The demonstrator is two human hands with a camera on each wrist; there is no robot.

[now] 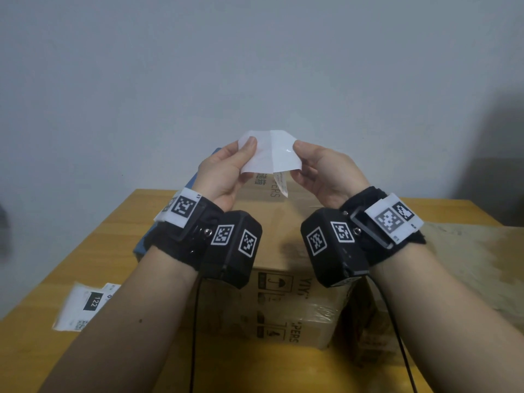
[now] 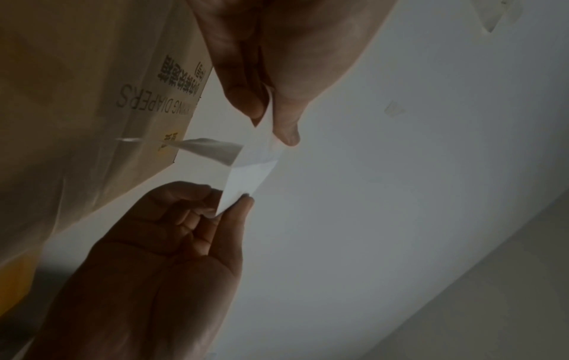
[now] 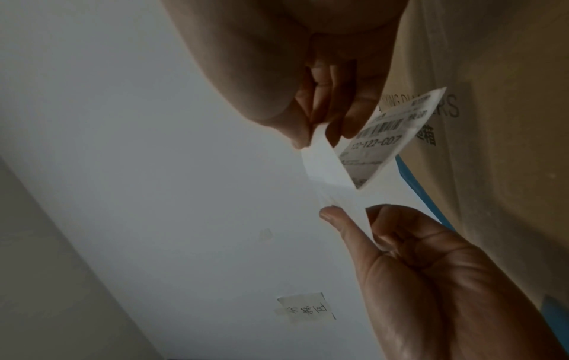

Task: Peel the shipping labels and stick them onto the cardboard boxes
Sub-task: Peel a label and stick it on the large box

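A shipping label (image 1: 270, 154) is held up in the air above a cardboard box (image 1: 272, 293), stretched between a person's two hands. The left hand (image 1: 226, 171) pinches one side of the white sheet between thumb and fingers, and the right hand (image 1: 323, 171) pinches the opposite side the same way. In the head view the blank, glossy side of the sheet faces the camera and a printed strip hangs down below its lower edge. The right wrist view shows that printed part (image 3: 381, 136) carrying a barcode and the code 122-C07, angled away from the white sheet beside it. The box stands on a yellow wooden table (image 1: 93, 245) against a pale wall, its side printed with handling symbols and partly covered in clear tape. More labels (image 1: 85, 304) lie flat on the table to the left of the box, one marked 122. A blue object (image 1: 141, 245) shows behind the left wrist
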